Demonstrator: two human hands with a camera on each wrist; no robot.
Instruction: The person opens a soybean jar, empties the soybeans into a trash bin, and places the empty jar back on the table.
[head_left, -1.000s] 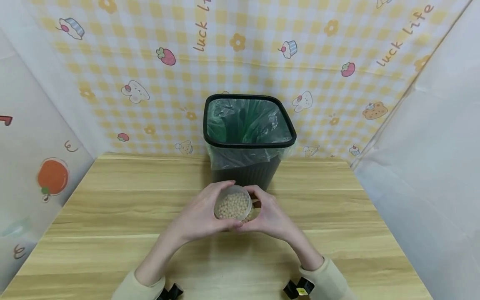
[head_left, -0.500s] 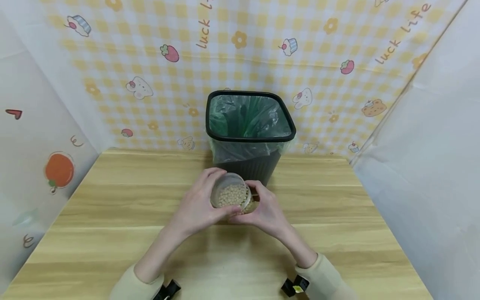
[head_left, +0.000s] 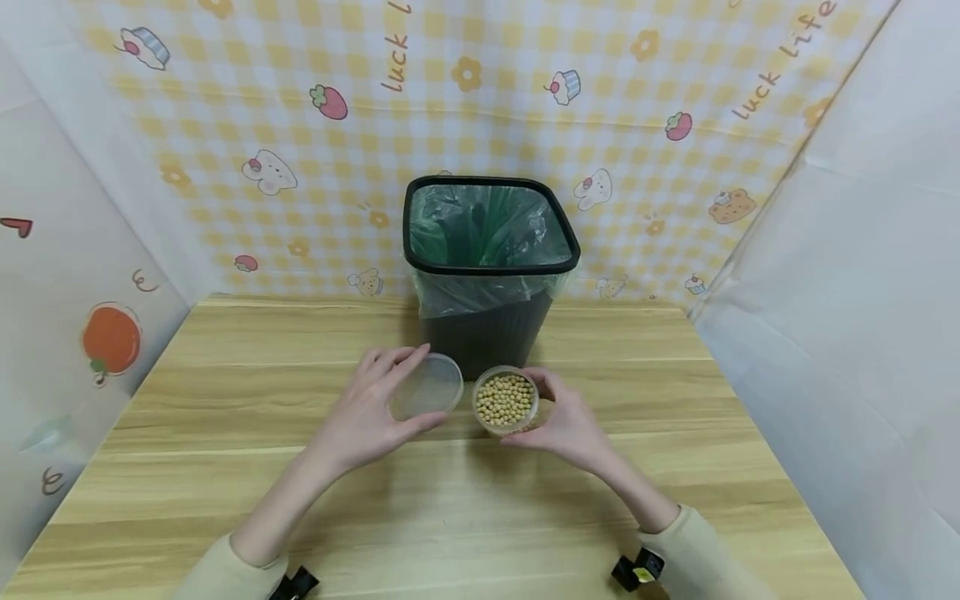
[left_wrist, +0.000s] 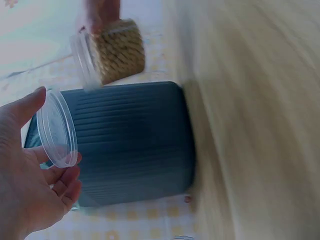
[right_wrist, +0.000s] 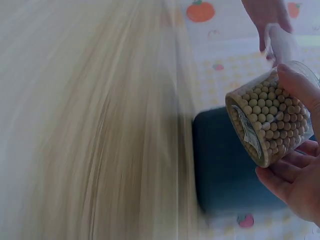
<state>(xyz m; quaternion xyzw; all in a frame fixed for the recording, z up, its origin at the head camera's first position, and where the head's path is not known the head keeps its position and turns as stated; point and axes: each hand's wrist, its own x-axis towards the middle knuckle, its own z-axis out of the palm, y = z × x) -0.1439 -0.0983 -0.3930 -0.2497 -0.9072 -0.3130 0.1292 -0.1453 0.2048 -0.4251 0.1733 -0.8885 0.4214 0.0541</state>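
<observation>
My left hand holds a clear round lid between thumb and fingers, just left of the jar. In the left wrist view the lid shows its ridged rim. A clear round jar full of small tan beads or dried beans is gripped by my right hand. Its mouth is uncovered, and it is held up off the table. Seen in the right wrist view, the jar is packed nearly to its top and has a label on its base.
A dark bin with a black rim and a green see-through liner stands on the wooden table right behind both hands. A yellow checked cloth hangs behind it. White sheets close off both sides.
The lid has come off the jar. My left hand has moved left with the lid, and my right hand has moved slightly right with the uncovered jar.
</observation>
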